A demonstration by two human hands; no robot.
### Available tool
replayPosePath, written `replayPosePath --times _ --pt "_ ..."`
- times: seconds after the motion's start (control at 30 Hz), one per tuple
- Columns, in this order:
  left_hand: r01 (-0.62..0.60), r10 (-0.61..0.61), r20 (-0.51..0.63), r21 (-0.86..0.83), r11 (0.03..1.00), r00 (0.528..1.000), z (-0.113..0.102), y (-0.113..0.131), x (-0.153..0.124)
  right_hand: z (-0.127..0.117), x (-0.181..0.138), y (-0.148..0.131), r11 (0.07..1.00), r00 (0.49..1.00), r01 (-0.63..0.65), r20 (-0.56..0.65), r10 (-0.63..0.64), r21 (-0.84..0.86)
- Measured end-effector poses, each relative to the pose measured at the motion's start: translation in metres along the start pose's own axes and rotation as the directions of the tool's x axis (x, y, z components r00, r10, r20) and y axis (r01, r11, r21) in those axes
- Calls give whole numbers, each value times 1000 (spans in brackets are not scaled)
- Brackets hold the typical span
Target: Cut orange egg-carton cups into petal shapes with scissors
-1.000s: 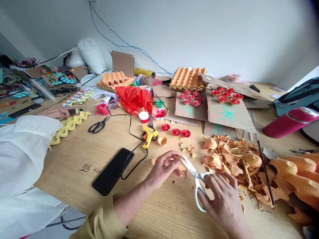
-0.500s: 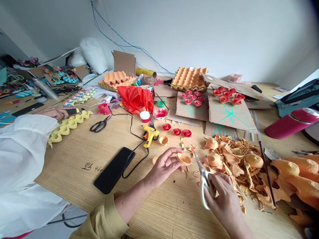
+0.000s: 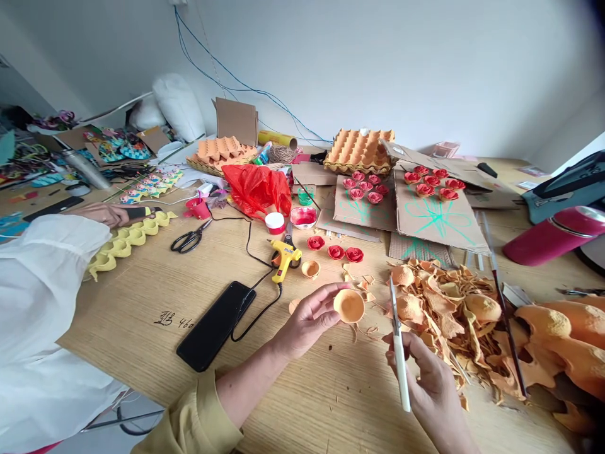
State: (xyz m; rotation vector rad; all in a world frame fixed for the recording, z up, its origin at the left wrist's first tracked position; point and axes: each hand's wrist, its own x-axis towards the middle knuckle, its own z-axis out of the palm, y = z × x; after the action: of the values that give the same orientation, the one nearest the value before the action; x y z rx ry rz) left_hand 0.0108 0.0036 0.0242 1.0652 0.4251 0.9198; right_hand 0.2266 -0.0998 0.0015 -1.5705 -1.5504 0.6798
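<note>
Your left hand (image 3: 307,318) pinching orange egg-carton cup (image 3: 348,306) just above table (image 3: 331,394), mouth facing you, hollow showing bare. Your right hand (image 3: 428,388) gripping scissors (image 3: 398,353), blades together, pointing up. Scrap heap (image 3: 444,309) crowding right side; bare wood lying open toward near edge.

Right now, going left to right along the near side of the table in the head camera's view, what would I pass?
another person's white sleeve → flat black phone → left hand → round orange egg-carton cup it holds → white-handled scissors in the right hand → heap of orange carton scraps
</note>
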Motion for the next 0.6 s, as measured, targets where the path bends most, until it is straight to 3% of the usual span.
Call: replayPosePath --times 0.23,0.43,0.6 --pt "115 -102 80 -184 976 992 7 0 1 2 1 -3 992 993 -80 100 70 93" --pt "114 -112 95 -10 993 989 6 -3 2 -1 5 -7 974 977 -108 201 67 201" --pt "151 -152 114 14 988 982 3 -1 2 1 7 -12 939 951 -161 302 65 304"
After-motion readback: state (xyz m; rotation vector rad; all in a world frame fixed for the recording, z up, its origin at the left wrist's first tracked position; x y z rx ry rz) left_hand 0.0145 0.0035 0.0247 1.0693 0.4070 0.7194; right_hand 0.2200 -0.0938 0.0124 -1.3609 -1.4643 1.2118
